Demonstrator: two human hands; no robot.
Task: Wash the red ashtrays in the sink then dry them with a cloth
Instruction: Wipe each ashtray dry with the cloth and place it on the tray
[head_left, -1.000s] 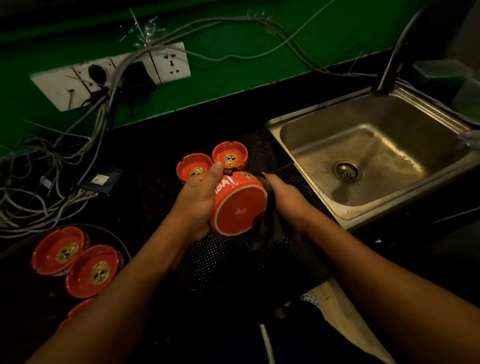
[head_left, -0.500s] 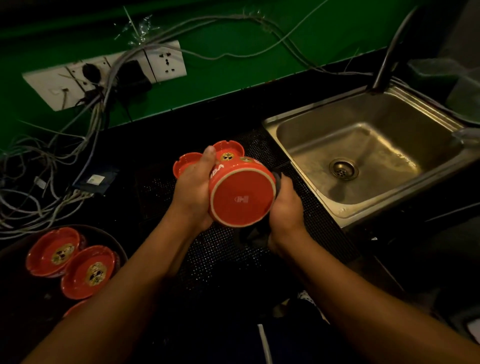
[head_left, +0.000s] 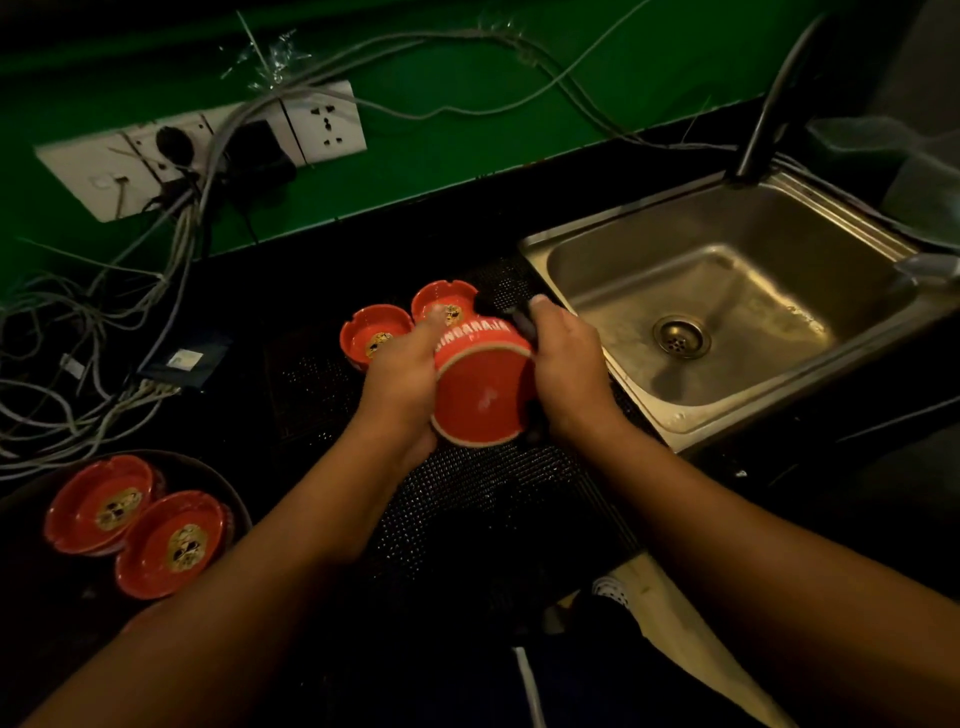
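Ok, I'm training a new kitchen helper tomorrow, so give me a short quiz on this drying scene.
1. True or false: the ashtray gripped by the left hand shows its underside to the camera.
2. What holds the dark cloth against it? A: the right hand. B: a hook on the wall. C: nothing, it lies on the floor.
3. How many upright ashtrays stand on the black mat just behind the hands?
Key: 1 true; 2 A; 3 two.
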